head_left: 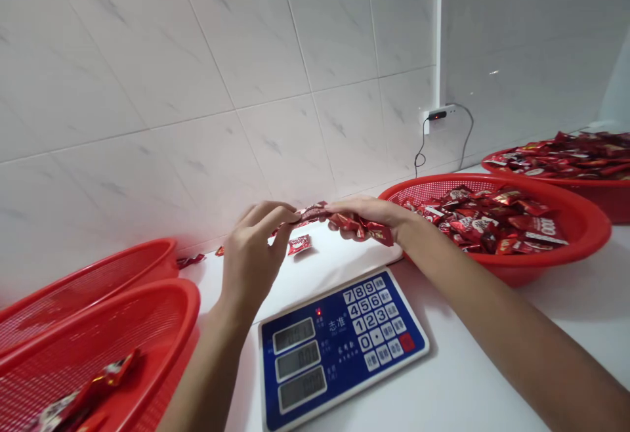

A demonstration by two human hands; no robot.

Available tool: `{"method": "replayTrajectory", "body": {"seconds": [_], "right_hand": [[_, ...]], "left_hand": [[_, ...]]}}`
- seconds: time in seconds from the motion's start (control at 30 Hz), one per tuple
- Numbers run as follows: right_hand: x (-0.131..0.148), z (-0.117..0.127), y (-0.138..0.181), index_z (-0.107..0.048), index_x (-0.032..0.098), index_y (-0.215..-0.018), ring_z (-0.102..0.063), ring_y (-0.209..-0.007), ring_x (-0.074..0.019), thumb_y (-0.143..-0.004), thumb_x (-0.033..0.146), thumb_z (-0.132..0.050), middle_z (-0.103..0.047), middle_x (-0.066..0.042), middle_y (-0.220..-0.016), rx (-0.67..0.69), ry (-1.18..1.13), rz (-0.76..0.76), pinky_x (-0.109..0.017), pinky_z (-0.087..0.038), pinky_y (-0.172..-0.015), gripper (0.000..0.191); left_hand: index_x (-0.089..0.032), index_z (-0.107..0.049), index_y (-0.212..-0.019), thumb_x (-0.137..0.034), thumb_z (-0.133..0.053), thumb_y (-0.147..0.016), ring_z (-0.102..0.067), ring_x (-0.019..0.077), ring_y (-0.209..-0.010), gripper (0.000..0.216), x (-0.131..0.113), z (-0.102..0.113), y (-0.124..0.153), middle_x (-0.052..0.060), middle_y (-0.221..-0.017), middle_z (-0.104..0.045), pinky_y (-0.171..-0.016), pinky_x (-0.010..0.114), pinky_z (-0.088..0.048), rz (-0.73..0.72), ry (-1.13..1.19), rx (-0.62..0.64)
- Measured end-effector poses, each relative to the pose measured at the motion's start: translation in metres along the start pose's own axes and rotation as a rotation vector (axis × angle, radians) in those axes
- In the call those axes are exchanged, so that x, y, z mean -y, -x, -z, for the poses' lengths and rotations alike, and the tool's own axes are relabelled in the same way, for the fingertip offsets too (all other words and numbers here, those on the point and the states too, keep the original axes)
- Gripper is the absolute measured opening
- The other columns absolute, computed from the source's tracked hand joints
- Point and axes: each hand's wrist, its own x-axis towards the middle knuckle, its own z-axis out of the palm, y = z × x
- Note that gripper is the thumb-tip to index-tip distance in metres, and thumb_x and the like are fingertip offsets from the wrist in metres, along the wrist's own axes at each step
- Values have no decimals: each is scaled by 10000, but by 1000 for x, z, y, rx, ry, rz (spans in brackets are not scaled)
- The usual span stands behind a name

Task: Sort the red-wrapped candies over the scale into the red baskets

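Note:
Above the white pan of a digital scale, my two hands meet over red-wrapped candies. My left hand pinches one end of a red wrapped candy. Several more red wrapped candies are gripped in my right hand, their ends sticking out below its fingers. One loose candy packet lies on the pan beneath, between the hands. The scale's blue panel faces me, with its small red light lit. My fingers partly hide the held candies.
At right stands a red basket full of wrapped candies, with another full basket behind it. Two red baskets stand at left; the nearer holds a few packets. A loose packet lies near the tiled wall. A cable hangs from a wall socket.

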Motion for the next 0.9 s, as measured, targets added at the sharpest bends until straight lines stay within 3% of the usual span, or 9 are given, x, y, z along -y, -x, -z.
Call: {"method": "replayTrajectory", "body": {"seconds": [0.07, 0.2, 0.3, 0.37, 0.43, 0.57, 0.67, 0.77, 0.9], "right_hand": [[-1, -1, -2, -650, 147, -788, -464, -502, -59, -854, 328, -667, -561, 7, -626, -83, 5, 47, -167, -352, -419, 194], [-1, -5, 0, -673, 145, -878, -537, -578, -67, -876, 232, -630, -644, -14, -733, -62, 23, 95, -169, -434, -513, 97], [1, -9, 3, -668, 146, -875, -507, -542, -63, -894, 257, -604, -631, -8, -725, 4, 106, 103, -182, -422, -496, 129], [2, -11, 5, -669, 148, -874, -475, -514, -60, -880, 303, -627, -624, -9, -726, 16, 193, 99, -188, -394, -457, 160], [3, -13, 7, -677, 150, -890, -484, -530, -64, -840, 359, -681, -632, -16, -757, 50, 255, 89, -186, -378, -438, 215], [5, -17, 9, -683, 161, -931, -572, -648, -84, -825, 416, -701, -642, -21, -791, 128, 233, 150, -162, -413, -476, 277], [2, -20, 6, -670, 166, -958, -565, -609, -87, -837, 448, -681, -626, -15, -757, 129, 262, 209, -160, -376, -414, 308], [-3, -19, 1, -665, 172, -1008, -535, -558, -87, -856, 485, -640, -634, -31, -796, 42, 318, 197, -178, -357, -376, 349], [-7, -9, -2, -653, 160, -888, -496, -518, -83, -864, 416, -628, -619, -43, -759, -166, 399, 116, -201, -338, -385, 258]], "left_hand": [[-225, -675, -837, -176, -504, -869, -663, 185, -871, 181, 3, 0, -1, 34, -944, -725, -756, 318, -508, 78, 64, 101], [-219, -633, -1065, -392, -557, -877, -666, 215, -940, 267, 6, -3, 0, 71, -1042, -708, -781, 345, -528, 522, 343, 163], [-165, -660, -938, -566, -589, -824, -649, 197, -771, 423, 4, -5, 0, 75, -849, -700, -658, 299, -513, 706, 523, 295], [-153, -653, -788, -568, -635, -785, -585, 151, -634, 416, 3, -5, -1, 41, -686, -646, -575, 256, -464, 701, 611, 401], [-161, -622, -711, -526, -677, -759, -518, 118, -556, 373, 0, -3, -3, 6, -591, -588, -522, 231, -412, 664, 658, 414], [-173, -596, -659, -469, -691, -750, -482, 111, -519, 324, -2, 4, -7, -5, -543, -566, -498, 229, -386, 590, 664, 443], [-173, -596, -654, -467, -673, -757, -492, 117, -521, 321, -1, 5, -8, -5, -543, -561, -503, 235, -393, 577, 671, 465], [-173, -618, -718, -464, -623, -791, -554, 149, -567, 300, 1, 0, -4, 13, -590, -605, -535, 255, -421, 577, 574, 414], [-195, -702, -835, -383, -521, -865, -654, 216, -699, 263, -4, -7, 0, 43, -737, -728, -638, 302, -455, 485, 217, 362]]}}
